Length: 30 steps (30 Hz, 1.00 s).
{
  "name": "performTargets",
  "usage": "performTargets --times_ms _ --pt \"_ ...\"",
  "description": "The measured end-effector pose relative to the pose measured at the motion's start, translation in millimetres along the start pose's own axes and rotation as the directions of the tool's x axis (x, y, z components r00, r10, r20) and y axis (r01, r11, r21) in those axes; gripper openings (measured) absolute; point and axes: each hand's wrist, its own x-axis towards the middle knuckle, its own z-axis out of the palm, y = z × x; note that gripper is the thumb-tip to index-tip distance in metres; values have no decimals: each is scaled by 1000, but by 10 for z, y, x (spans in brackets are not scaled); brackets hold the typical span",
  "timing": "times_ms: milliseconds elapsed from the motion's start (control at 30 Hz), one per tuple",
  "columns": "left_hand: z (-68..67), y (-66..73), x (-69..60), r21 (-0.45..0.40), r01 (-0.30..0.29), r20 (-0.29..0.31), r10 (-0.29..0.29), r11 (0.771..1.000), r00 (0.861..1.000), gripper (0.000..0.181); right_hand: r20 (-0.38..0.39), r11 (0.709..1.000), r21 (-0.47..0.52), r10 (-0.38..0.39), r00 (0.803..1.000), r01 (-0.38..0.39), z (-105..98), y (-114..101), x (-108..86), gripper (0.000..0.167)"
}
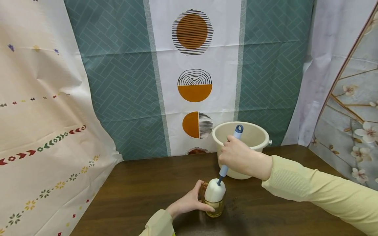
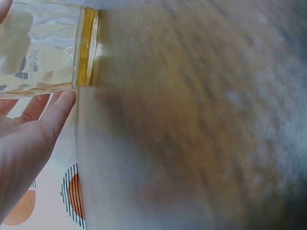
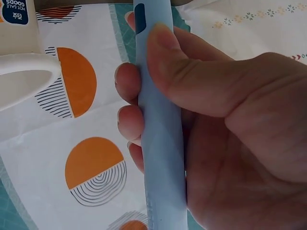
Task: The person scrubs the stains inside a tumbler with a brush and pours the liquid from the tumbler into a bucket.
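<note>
In the head view an amber glass (image 1: 215, 209) stands on the brown table, and the left hand (image 1: 189, 202) grips it round its side. A white sponge head (image 1: 215, 190) is partly inside the glass, on a brush whose light blue handle (image 1: 223, 170) slants up to the right. The right hand (image 1: 240, 155) holds that handle. The left wrist view shows the clear glass (image 2: 53, 52) with its yellow base and the left hand (image 2: 33, 134) against it. In the right wrist view the right hand (image 3: 206, 100) has fingers and thumb round the blue handle (image 3: 163, 124).
A cream bucket (image 1: 236, 173) stands behind the right hand at the back of the brown table (image 1: 141, 190). Patterned cloths (image 1: 124, 82) hang behind and at both sides. Small dark marks lie on the table right of the glass.
</note>
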Motion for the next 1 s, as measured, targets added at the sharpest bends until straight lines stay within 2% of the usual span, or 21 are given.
performTargets --times_ms 300,600,1000 --pt "6 -16 8 1 10 -6 -10 1000 1000 66 -33 1000 6 4 999 -4 13 10 -33 17" --pt "1 -38 19 -38 -18 9 19 999 1000 64 3 999 37 31 1000 -31 7 9 -55 15" --pt "0 -20 11 -51 -19 18 20 998 1000 64 11 995 66 69 998 -70 32 -12 -99 16"
